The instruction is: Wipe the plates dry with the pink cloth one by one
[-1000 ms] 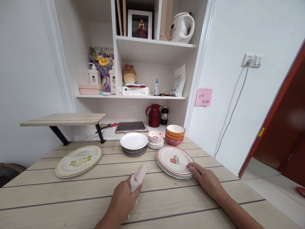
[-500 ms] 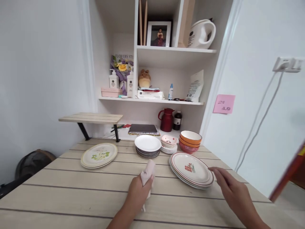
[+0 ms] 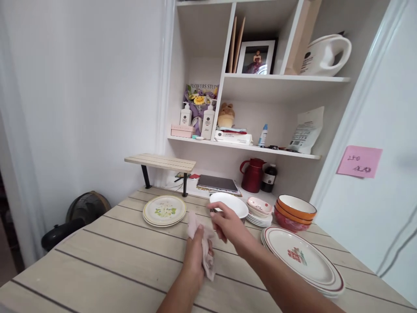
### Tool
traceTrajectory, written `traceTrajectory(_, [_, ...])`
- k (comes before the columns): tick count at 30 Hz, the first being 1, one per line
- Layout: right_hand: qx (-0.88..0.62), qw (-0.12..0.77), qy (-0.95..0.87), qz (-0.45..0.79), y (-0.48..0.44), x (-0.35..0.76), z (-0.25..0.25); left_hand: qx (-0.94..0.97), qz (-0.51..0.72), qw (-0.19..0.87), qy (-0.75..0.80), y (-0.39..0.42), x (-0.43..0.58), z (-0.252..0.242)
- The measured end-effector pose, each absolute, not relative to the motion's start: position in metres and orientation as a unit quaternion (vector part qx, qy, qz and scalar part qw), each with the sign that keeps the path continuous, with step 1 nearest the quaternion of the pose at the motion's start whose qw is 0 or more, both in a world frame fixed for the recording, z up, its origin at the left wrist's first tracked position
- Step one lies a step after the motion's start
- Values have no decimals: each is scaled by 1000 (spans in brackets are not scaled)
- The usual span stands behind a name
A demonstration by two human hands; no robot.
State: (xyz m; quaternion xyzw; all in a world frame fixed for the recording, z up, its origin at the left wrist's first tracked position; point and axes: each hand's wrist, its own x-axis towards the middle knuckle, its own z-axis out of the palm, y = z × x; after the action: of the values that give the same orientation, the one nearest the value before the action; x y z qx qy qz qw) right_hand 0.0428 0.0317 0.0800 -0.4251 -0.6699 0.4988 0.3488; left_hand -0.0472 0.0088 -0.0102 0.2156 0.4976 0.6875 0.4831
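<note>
My left hand is closed around a crumpled pale pink cloth just over the middle of the wooden table. My right hand reaches across to the left, its index finger stretched out and the others loosely bent, with nothing seen in it. It passes in front of a stack of white plates and partly hides them; whether it touches them I cannot tell. Left of the cloth lie cream plates with a green leaf print. Under my right forearm's far side rest large red-rimmed oval plates.
Small pink dishes stand on little plates, beside orange bowls. Behind are a dark red jug, a dark bottle and a laptop-like dark slab. A small raised shelf stands at the table's back left.
My right hand has left the red-rimmed plates' edge and swung left, close to my left hand. The view has turned left. The cloth stays in my left hand.
</note>
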Motion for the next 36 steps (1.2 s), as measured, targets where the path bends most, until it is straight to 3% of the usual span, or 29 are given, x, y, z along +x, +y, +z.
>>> traceTrajectory(6, [-524, 234, -644, 506, 80, -40, 49, 92, 757, 397, 511, 20, -56, -16])
traceTrajectory(19, [-595, 101, -675, 425, 147, -97, 13, 138, 771, 322, 531, 31, -61, -29])
traceTrajectory(25, [-601, 124, -654, 443, 144, -96, 17, 161, 759, 335, 535, 31, -59, -30])
traceTrajectory(36, [-562, 261, -545, 564, 141, -74, 9, 173, 741, 333, 557, 30, -56, -28])
